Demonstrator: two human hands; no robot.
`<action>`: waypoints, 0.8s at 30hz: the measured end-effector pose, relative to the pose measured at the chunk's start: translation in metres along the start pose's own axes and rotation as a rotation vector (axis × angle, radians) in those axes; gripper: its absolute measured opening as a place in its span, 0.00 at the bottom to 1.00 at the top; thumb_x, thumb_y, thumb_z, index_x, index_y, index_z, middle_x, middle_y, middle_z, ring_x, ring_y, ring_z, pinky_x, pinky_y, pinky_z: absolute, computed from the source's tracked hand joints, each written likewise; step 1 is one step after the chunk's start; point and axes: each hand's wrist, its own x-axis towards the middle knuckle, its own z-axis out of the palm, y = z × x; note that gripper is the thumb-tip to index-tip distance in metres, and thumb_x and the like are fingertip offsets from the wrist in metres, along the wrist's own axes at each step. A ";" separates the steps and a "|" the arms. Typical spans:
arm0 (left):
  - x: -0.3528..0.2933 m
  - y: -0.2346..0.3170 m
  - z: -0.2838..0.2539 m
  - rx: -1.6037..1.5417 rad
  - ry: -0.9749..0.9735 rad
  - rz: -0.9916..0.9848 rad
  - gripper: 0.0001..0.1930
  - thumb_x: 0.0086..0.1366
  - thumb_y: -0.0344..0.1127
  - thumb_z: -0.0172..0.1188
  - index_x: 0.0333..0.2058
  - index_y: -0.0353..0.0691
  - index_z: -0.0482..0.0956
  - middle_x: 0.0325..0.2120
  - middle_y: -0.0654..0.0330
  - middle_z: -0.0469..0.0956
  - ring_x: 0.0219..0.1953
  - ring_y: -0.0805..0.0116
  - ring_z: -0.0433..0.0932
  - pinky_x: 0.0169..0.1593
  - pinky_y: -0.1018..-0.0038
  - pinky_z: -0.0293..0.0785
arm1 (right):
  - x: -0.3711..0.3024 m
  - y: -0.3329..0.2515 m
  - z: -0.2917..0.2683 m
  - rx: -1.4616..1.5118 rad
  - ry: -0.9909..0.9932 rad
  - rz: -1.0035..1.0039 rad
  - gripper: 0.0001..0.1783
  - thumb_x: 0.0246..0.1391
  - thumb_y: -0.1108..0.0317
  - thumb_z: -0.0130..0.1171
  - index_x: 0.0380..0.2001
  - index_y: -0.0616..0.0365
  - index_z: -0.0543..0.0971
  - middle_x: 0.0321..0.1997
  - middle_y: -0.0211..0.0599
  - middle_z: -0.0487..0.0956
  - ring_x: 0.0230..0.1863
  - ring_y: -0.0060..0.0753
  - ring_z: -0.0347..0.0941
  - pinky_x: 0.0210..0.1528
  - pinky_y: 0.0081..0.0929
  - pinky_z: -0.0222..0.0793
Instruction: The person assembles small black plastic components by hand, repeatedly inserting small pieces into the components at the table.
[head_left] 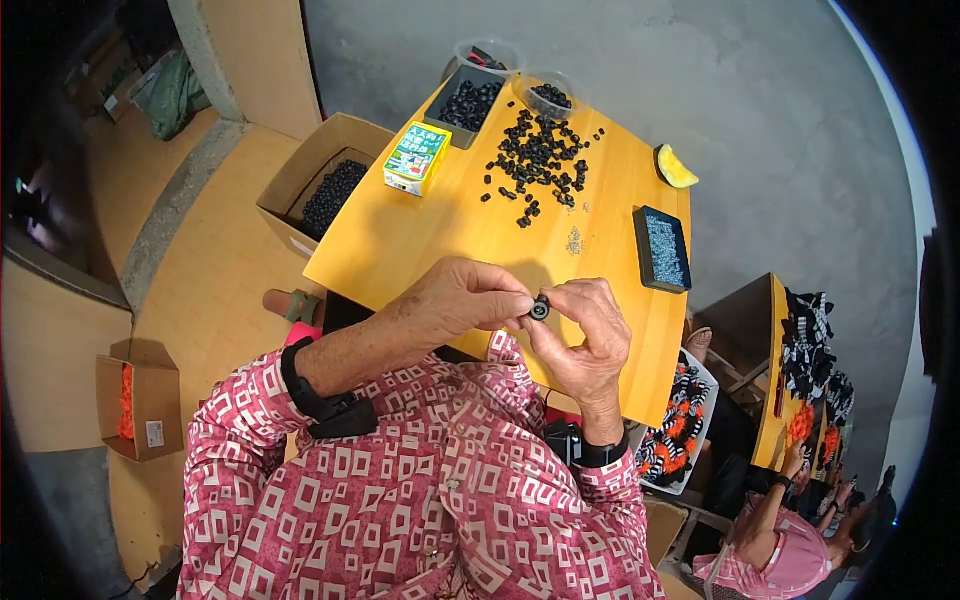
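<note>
Above the table's near edge, a small black round part (540,309) with a pale ring at its centre sits between my hands. My left hand (455,300) pinches its left side with thumb and forefinger. My right hand (588,335) grips the other side between thumb and fingers. Many black parts of similar size (540,150) lie loose across the far half of the yellow table (400,260). Closer to my hands is a little heap of tiny silvery pieces (575,241).
Black parts fill a dark bin (437,110), a clear bowl (568,90) and a floor carton (285,200). A yellow-green box (416,160), a dark tray of small metal pieces (664,250) and a yellow fruit wedge (677,168) are on the table. Another person (765,545) works at right.
</note>
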 end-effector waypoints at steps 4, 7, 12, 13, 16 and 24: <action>0.002 0.000 0.002 0.011 -0.026 0.011 0.13 0.69 0.40 0.61 0.39 0.34 0.84 0.31 0.64 0.82 0.34 0.79 0.76 0.42 0.80 0.74 | 0.000 -0.002 0.001 0.014 0.054 0.018 0.17 0.35 0.77 0.75 0.32 0.60 0.82 0.30 0.39 0.80 0.33 0.40 0.76 0.36 0.32 0.73; 0.005 0.000 0.003 0.021 -0.023 -0.001 0.13 0.69 0.40 0.61 0.39 0.34 0.84 0.31 0.64 0.82 0.35 0.80 0.76 0.42 0.80 0.74 | -0.001 -0.002 0.000 0.009 0.076 0.010 0.16 0.34 0.77 0.75 0.30 0.60 0.81 0.29 0.38 0.80 0.32 0.40 0.76 0.35 0.32 0.73; 0.006 0.000 0.001 0.003 -0.064 -0.028 0.15 0.68 0.41 0.63 0.44 0.35 0.83 0.34 0.66 0.81 0.36 0.81 0.75 0.43 0.82 0.73 | -0.002 -0.001 0.000 -0.003 0.098 -0.004 0.14 0.35 0.79 0.72 0.29 0.61 0.80 0.28 0.39 0.78 0.31 0.39 0.75 0.35 0.32 0.72; 0.007 0.000 0.001 0.011 -0.076 -0.025 0.15 0.68 0.41 0.63 0.44 0.35 0.83 0.34 0.65 0.81 0.36 0.81 0.76 0.44 0.81 0.73 | -0.002 -0.001 0.001 -0.015 0.101 -0.031 0.14 0.35 0.79 0.72 0.29 0.61 0.80 0.28 0.39 0.78 0.31 0.39 0.75 0.35 0.32 0.72; 0.006 0.002 0.000 -0.007 -0.074 -0.032 0.14 0.68 0.40 0.63 0.44 0.35 0.83 0.35 0.65 0.81 0.37 0.81 0.76 0.44 0.81 0.73 | -0.004 0.000 0.002 -0.044 0.100 -0.042 0.14 0.35 0.78 0.73 0.29 0.61 0.80 0.28 0.39 0.79 0.31 0.40 0.75 0.35 0.32 0.72; 0.007 -0.011 0.000 0.020 0.052 0.081 0.11 0.63 0.36 0.67 0.39 0.33 0.83 0.32 0.67 0.81 0.36 0.82 0.75 0.40 0.81 0.72 | 0.000 -0.006 0.013 -0.024 0.036 -0.106 0.18 0.36 0.79 0.71 0.36 0.64 0.81 0.33 0.44 0.80 0.35 0.45 0.76 0.39 0.37 0.72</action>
